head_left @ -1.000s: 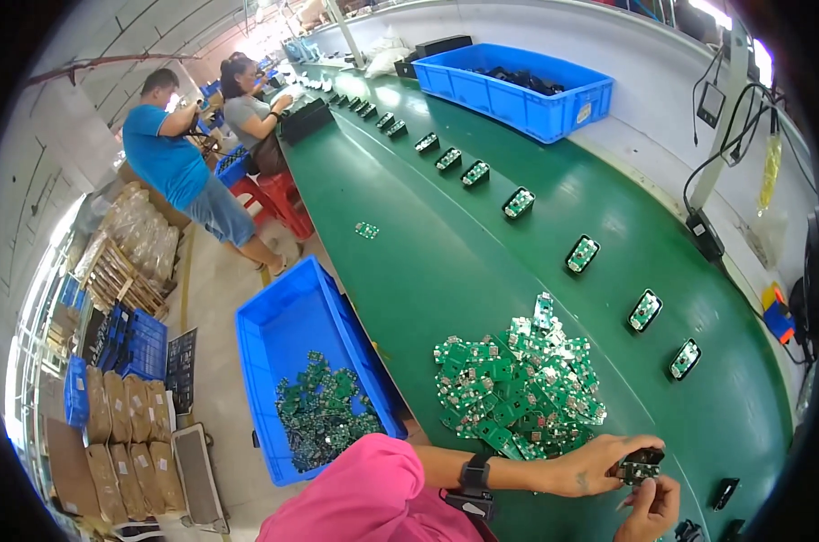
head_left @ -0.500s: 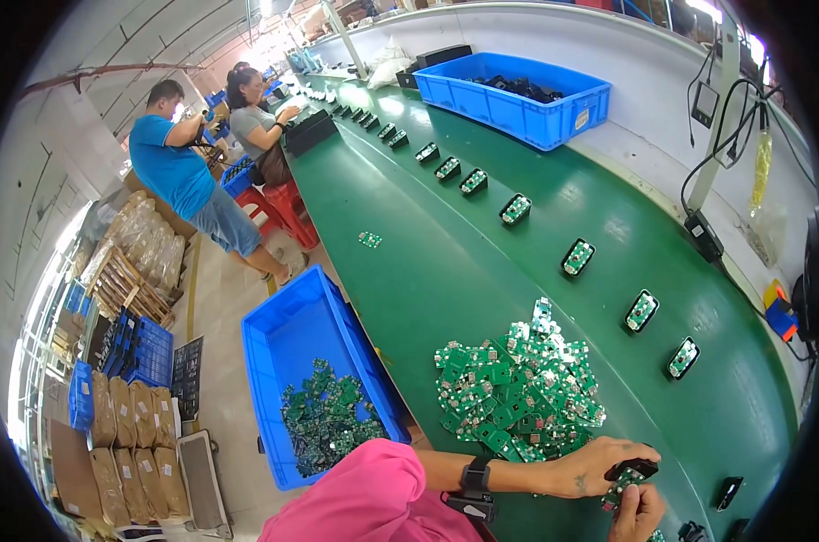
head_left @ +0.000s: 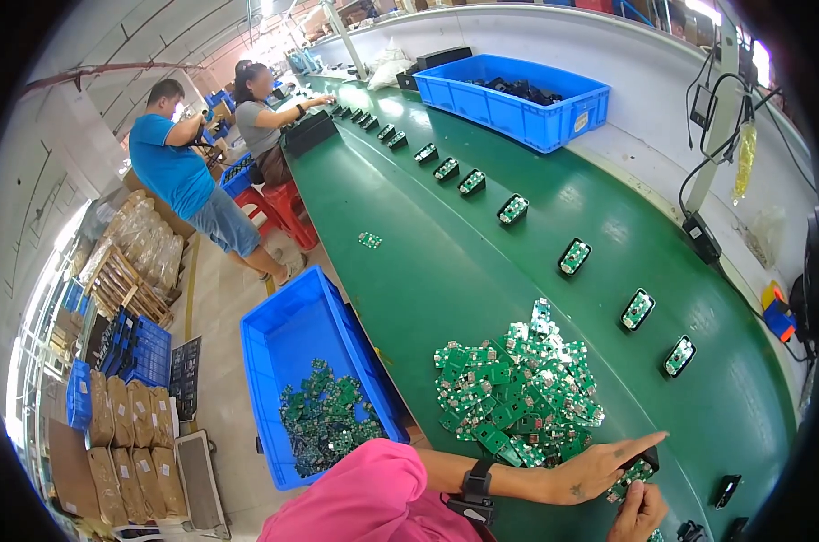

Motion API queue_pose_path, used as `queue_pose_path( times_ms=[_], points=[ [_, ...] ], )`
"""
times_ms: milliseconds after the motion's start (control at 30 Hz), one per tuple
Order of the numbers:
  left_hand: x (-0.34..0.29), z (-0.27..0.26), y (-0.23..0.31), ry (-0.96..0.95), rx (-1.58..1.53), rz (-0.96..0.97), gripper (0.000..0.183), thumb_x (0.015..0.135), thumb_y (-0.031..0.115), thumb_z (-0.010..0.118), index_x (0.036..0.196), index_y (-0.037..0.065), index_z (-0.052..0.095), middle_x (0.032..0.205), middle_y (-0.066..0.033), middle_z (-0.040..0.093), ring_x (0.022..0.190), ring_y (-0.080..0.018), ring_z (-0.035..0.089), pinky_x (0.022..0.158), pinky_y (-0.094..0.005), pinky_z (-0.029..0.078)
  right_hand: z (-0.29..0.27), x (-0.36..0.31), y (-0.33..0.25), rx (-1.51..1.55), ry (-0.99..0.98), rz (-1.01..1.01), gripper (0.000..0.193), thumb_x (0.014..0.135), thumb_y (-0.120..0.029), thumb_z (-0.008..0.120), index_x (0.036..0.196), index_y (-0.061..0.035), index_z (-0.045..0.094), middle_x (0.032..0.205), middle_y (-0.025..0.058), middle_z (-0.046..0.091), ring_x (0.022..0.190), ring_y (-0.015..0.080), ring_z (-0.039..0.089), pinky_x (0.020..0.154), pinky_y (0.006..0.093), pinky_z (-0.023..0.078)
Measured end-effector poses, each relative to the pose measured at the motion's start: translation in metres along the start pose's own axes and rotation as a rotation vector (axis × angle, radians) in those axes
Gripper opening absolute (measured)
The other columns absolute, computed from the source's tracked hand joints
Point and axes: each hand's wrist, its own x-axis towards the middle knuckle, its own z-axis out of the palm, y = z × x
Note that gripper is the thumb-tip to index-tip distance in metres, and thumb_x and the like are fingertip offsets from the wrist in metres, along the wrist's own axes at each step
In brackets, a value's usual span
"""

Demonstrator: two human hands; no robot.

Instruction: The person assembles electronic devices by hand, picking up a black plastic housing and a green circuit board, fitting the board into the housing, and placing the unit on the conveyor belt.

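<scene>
At the lower right, my left hand (head_left: 583, 471) is closed around a black plastic housing (head_left: 645, 458), its index finger stretched out past it. A green circuit board (head_left: 633, 477) sits at the housing's opening, partly covered by fingers. My right hand (head_left: 640, 515) pinches that board's near end with thumb and fingers. Whether the board is inside the housing or only against it, I cannot tell. Just beyond my left hand lies a heap of green circuit boards (head_left: 518, 393) on the green work surface (head_left: 418, 298).
Black housings with boards (head_left: 638, 309) stand in a row along the bench. A black housing (head_left: 726, 491) lies at right. One blue bin (head_left: 269, 361) holds boards at left; another blue bin (head_left: 518, 126) with black parts stands at the back. Two people (head_left: 179, 163) are at far left.
My left index finger has straightened outward while the hand keeps the housing. The row of housings has shifted slightly toward the far end. The seated person's arm now reaches to the row.
</scene>
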Motion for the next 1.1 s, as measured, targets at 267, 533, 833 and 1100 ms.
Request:
queue_pose_path(
  times_ms=[267, 533, 833, 1100],
  points=[
    [0.003, -0.009, -0.006, -0.101, 0.041, 0.119, 0.058, 0.091, 0.002, 0.05, 0.147, 0.009, 0.042, 0.137, -0.0221, 0.053, 0.11, -0.0422, 0.06, 0.092, -0.0405, 0.051, 0.01, 0.001, 0.016, -0.012, 0.102, 0.044, 0.023, 0.097, -0.022, 0.061, 0.09, -0.0013, 0.068, 0.075, 0.0208, 0.064, 0.063, 0.0356, 0.06, 0.058, 0.0436, 0.046],
    [0.002, -0.017, -0.006, 0.017, 0.259, 0.234, 0.063, 0.078, -0.009, 0.054, 0.137, 0.012, 0.055, 0.126, -0.0177, 0.061, 0.11, -0.0383, 0.063, 0.092, -0.0403, 0.053, 0.005, 0.008, 0.0, 0.381, -0.086, 0.108, 0.031, 0.09, -0.014, 0.062, 0.064, -0.0005, 0.052, 0.053, 0.0102, 0.047, 0.047, 0.0211, 0.047, 0.048, 0.0353, 0.035],
    [0.001, -0.011, 0.0, -0.029, 0.258, 0.206, 0.059, 0.082, -0.008, 0.056, 0.138, 0.009, 0.055, 0.124, -0.0193, 0.064, 0.105, -0.0343, 0.067, 0.087, -0.0361, 0.054, 0.007, 0.003, 0.003, 0.257, 0.044, 0.056, 0.019, 0.089, -0.011, 0.07, 0.076, 0.0006, 0.065, 0.06, 0.0111, 0.057, 0.05, 0.0213, 0.053, 0.05, 0.0332, 0.04],
    [0.004, -0.016, -0.001, -0.107, 0.098, 0.059, 0.055, 0.085, -0.011, 0.052, 0.138, 0.004, 0.055, 0.129, -0.0142, 0.061, 0.096, -0.013, 0.067, 0.077, -0.0267, 0.055, 0.011, 0.008, 0.004, 0.219, 0.133, 0.049, 0.021, 0.09, -0.013, 0.071, 0.076, 0.0007, 0.066, 0.061, 0.0111, 0.058, 0.051, 0.0238, 0.055, 0.049, 0.0344, 0.04]
  ],
)
